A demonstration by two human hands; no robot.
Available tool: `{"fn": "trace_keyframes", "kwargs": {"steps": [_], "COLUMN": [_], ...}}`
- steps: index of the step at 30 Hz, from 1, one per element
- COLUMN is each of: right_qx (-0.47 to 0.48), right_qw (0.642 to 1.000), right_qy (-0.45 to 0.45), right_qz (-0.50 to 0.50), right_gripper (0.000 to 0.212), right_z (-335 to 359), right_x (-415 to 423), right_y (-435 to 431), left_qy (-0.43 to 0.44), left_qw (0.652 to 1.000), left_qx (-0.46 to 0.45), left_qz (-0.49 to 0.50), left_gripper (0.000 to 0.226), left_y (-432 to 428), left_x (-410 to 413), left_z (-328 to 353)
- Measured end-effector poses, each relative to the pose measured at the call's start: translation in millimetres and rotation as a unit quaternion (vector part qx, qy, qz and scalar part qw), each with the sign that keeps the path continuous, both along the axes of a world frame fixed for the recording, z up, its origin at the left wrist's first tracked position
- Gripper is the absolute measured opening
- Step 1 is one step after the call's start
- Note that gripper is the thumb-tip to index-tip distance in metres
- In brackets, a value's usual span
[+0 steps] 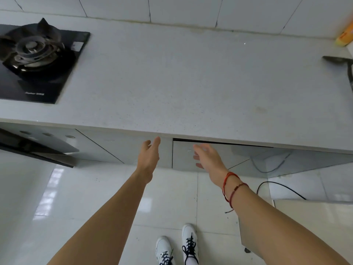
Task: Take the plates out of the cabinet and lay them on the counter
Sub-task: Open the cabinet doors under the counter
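Here both hands reach toward the cabinet fronts under the bench [172, 83]. The left hand [149, 157] is empty, its fingers apart, in front of a closed panel. The right hand [208, 157] is also empty with fingers spread, at the door [183, 155], which stands slightly ajar with a dark gap along its top. No plates can be seen; the inside of the cabinet is hidden. The bench is bare in the middle. A stove [36, 60] sits at its left, cut off by the edge. At the right edge a dark utensil [342, 64] and a yellow object [345, 35] are cut off and hard to identify.
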State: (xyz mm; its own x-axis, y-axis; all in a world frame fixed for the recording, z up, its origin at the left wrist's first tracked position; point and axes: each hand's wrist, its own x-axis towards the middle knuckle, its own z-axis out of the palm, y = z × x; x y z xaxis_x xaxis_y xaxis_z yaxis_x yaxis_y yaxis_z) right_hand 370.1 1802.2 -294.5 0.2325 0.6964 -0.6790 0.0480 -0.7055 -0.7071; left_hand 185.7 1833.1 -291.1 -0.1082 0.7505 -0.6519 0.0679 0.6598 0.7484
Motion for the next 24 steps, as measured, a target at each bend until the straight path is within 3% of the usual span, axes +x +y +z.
{"fn": "trace_keyframes", "kwargs": {"steps": [3, 8, 14, 24], "right_qx": [-0.017, -0.010, 0.004, 0.009], "right_qw": [0.991, 0.959, 0.919, 0.880], "right_qy": [0.105, 0.214, 0.275, 0.320], "right_qz": [-0.079, -0.184, -0.282, -0.352], "right_gripper": [0.048, 0.014, 0.010, 0.016], "right_z": [-15, -21, -28, -33], "right_x": [-5, -13, -22, -27], "right_y": [13, 32, 44, 51], "left_qy": [-0.087, -0.234, -0.299, -0.317], "left_qw": [0.990, 0.941, 0.914, 0.907], "left_qx": [-0.030, -0.051, -0.041, -0.040], "left_qz": [0.104, 0.239, 0.272, 0.273], "left_gripper": [0.044, 0.051, 0.040, 0.032], "left_y": [18, 37, 50, 51], "left_x": [5, 11, 19, 20], "left_z": [-12, -25, -35, -34]}}
